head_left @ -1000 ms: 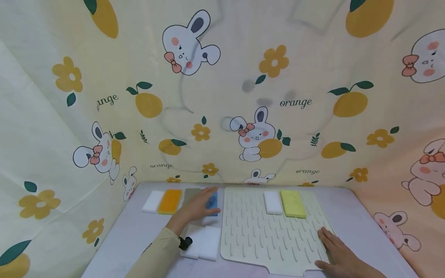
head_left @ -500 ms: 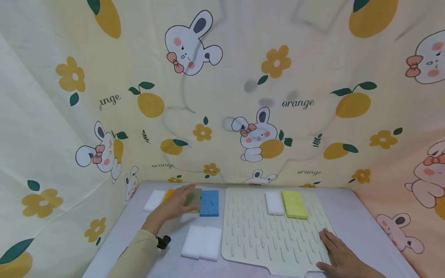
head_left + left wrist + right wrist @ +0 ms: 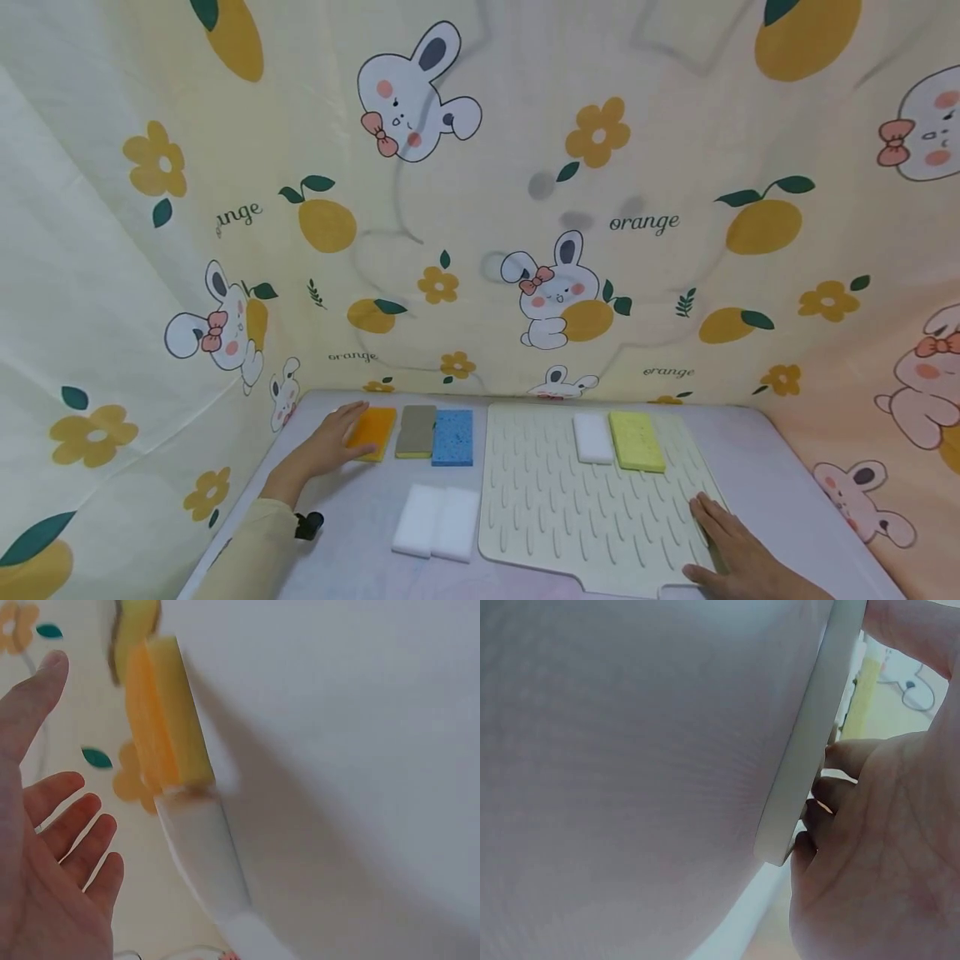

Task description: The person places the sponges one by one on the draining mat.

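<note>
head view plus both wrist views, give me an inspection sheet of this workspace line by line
Surface: pale table, ribbed mat on it
Job's things: orange sponge, grey-topped sponge, blue sponge and far-left white block in a row; front pair of white blocks; small white block and yellow sponge on the mat
Clutter: nothing seen
Hands: left hand near the orange sponge, holding nothing; right hand on the mat's right edge
Cables: nothing certain; faint lines on the curtain unclear
Surroundings: patterned curtain behind and both sides
</note>
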Available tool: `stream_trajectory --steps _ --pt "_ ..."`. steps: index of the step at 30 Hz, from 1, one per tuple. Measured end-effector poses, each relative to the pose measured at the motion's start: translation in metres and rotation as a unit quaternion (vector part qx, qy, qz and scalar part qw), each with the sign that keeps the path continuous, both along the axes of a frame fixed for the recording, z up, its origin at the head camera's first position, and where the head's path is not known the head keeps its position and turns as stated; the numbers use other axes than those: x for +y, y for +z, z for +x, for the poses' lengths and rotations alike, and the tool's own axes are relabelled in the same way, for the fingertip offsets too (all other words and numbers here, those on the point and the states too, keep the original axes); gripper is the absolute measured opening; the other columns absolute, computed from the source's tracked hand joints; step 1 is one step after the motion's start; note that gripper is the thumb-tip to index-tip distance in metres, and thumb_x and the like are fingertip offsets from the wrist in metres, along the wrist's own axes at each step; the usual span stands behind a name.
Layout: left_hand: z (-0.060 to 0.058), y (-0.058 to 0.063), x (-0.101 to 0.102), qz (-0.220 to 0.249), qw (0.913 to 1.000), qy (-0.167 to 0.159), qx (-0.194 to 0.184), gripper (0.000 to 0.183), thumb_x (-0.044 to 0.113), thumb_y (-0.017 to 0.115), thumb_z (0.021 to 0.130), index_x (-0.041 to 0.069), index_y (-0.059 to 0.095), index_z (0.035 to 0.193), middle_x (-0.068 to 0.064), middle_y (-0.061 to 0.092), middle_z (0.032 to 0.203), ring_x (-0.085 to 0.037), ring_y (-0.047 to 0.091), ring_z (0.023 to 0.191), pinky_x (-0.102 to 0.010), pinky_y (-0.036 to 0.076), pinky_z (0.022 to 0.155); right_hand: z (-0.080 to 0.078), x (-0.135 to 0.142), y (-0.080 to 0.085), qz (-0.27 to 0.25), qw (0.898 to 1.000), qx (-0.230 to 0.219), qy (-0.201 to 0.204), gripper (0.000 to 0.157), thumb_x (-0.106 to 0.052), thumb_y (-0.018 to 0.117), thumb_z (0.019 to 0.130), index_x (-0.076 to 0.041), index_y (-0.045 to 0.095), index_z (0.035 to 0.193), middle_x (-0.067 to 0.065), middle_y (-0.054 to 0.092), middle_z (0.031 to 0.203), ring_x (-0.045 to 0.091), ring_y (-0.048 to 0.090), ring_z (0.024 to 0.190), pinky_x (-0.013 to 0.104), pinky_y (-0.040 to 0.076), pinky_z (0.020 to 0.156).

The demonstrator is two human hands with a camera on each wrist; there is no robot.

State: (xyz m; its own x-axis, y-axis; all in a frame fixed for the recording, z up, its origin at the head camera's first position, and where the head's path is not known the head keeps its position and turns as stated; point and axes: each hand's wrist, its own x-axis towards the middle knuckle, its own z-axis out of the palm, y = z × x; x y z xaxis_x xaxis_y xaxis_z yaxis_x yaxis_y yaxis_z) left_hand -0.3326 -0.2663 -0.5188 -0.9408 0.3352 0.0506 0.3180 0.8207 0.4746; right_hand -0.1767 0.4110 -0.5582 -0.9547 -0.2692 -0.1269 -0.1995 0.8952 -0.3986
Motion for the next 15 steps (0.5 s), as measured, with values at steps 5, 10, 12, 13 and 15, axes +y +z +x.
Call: stream_trajectory --steps 5,10,12,13,15 --pt "-0.006 0.000 -0.020 -0.002 0.9996 0.022 -0.018 0.095 0.047 0.080 0.096 0.000 0.035 0.165 -0.030 0.030 0.170 -0.056 0.028 0.154 -0.074 0.027 0.123 0.001 0.002 -0.002 -0.006 1.000 0.025 0.009 0.100 -0.049 0.076 0.096 0.019 0.034 0.157 0.045 0.027 0.162 0.065 0.031 0.144 0.085 0.037 0.104" --pt "-0.008 0.005 -0.036 -0.010 0.9984 0.033 -0.045 0.096 0.043 0.081 0.096 0.001 0.032 0.167 -0.029 0.025 0.171 -0.056 0.024 0.155 -0.075 0.026 0.123 0.001 0.001 -0.002 -0.010 1.000 0.020 0.003 0.101 -0.049 0.075 0.096 0.018 0.032 0.158 0.045 0.025 0.163 0.066 0.029 0.144 0.087 0.036 0.104" --pt "-0.008 0.007 -0.040 -0.010 0.9981 0.030 -0.053 0.097 0.038 0.083 0.095 -0.001 0.031 0.167 -0.031 0.023 0.171 -0.057 0.024 0.155 -0.075 0.025 0.123 0.000 0.000 -0.001 -0.009 1.000 0.008 -0.003 0.102 -0.051 0.074 0.096 0.017 0.031 0.158 0.044 0.023 0.164 0.066 0.026 0.146 0.088 0.033 0.105" --pt "-0.008 0.008 -0.043 -0.010 0.9979 0.029 -0.057 0.097 0.036 0.084 0.095 -0.001 0.030 0.167 -0.031 0.023 0.171 -0.057 0.023 0.155 -0.075 0.024 0.123 0.000 0.000 -0.002 -0.008 1.000 0.008 -0.003 0.102 -0.051 0.074 0.096 0.018 0.031 0.158 0.045 0.023 0.164 0.066 0.026 0.146 0.088 0.032 0.105" --pt "-0.009 0.008 -0.046 -0.016 0.9976 0.027 -0.062 0.099 0.034 0.085 0.094 -0.003 0.029 0.167 -0.032 0.022 0.171 -0.057 0.022 0.155 -0.074 0.023 0.124 0.001 0.000 -0.002 -0.009 1.000 0.009 -0.004 0.102 -0.051 0.074 0.096 0.017 0.031 0.158 0.044 0.024 0.164 0.066 0.027 0.146 0.088 0.032 0.106"
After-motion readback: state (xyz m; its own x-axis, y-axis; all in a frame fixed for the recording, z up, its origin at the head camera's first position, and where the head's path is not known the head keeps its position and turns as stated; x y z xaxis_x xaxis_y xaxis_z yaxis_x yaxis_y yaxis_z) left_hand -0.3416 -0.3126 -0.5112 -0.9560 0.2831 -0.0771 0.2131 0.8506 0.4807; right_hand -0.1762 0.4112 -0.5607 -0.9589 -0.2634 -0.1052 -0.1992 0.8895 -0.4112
